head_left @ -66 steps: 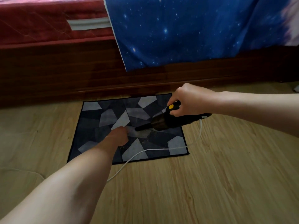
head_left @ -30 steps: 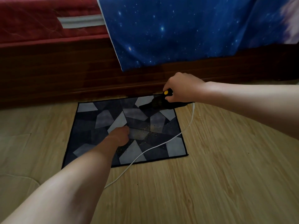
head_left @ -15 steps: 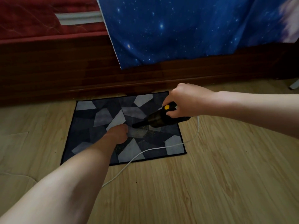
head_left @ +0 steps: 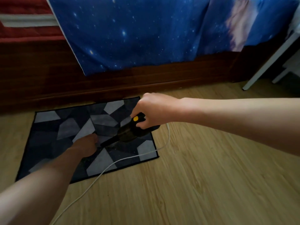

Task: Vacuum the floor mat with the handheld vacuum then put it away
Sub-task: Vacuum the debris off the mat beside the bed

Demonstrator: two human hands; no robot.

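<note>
**A:** Is there any lettering to read on the handheld vacuum (head_left: pixel 129 134)?

**B:** None that I can make out. Its dark body carries only a plain yellow button (head_left: pixel 135 118), with no mark on it.

**A:** What about the floor mat (head_left: pixel 65 127) and the blue bedsheet (head_left: pixel 146 30)?

**B:** The mat shows grey angular patches and the bedsheet printed stars. Neither has words, numbers or a brand.

**A:** And the pale strip (head_left: pixel 27 21) on the red mattress (head_left: pixel 24 34)?

**B:** It is shaped like a label, but too blurred to tell whether it bears any print.
</note>
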